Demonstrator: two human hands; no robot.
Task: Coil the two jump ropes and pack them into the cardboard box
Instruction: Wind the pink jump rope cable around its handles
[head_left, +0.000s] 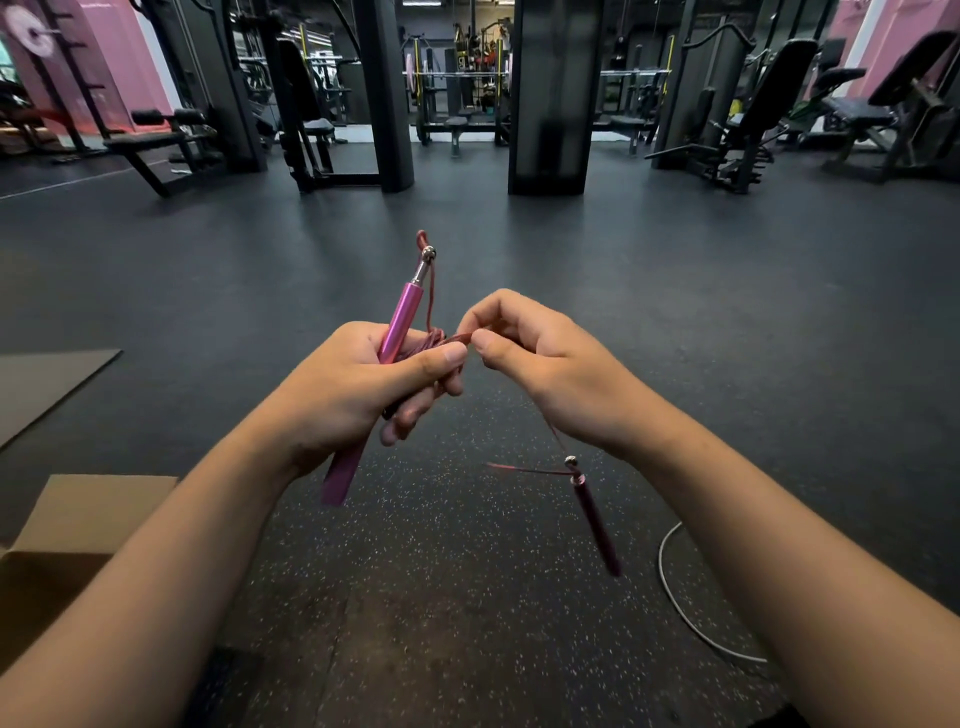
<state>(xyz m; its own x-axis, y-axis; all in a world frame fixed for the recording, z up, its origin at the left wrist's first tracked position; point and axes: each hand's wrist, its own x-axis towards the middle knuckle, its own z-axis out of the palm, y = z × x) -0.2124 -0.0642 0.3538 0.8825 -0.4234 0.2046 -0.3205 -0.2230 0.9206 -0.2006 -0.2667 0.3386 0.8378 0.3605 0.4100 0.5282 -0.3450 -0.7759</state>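
Note:
My left hand (358, 384) grips a pink jump rope handle (400, 322) that points up and away, with thin red cord coiled against it under my fingers. My right hand (540, 364) pinches the red cord (460, 339) just right of that coil. From under my right hand the cord runs down to the second pink handle (597, 525), which dangles above the floor. An open cardboard box (78, 525) sits at the lower left, partly behind my left forearm. A white rope (675, 597) lies curved on the floor at the lower right.
Dark speckled rubber flooring spreads all around. A flat brown cardboard sheet (47, 384) lies at the left. Weight benches (156, 140) and gym machines (748, 114) stand far back, with two dark pillars (550, 98) in the middle.

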